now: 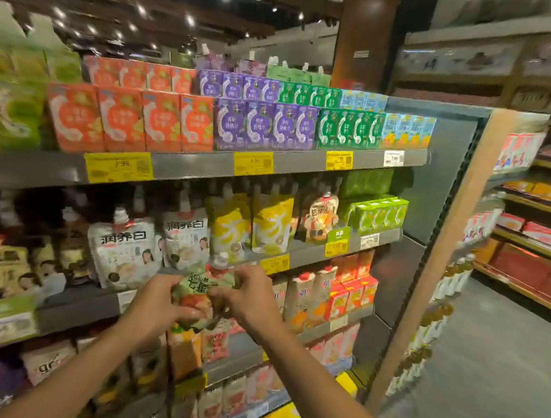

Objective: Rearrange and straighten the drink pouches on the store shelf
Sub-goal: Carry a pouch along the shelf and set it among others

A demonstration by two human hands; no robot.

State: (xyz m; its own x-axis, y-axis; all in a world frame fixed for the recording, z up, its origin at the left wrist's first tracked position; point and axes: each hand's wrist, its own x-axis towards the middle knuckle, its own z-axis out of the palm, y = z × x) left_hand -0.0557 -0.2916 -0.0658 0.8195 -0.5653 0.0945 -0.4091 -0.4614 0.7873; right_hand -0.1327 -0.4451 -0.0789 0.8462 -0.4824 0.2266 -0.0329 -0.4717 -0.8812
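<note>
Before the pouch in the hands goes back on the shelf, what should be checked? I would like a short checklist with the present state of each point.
1. Both hands on the pouch: ok; left hand and right hand have it in their grip.
2. Pouch clear of the shelf: ok, held in front of it.
3. Cap upward: ok.
4. Pouch flat, not crumpled: not ok, it looks squeezed.
5. Free slot for it in the row: cannot tell.
6. White pouches behind stand upright: ok.
</note>
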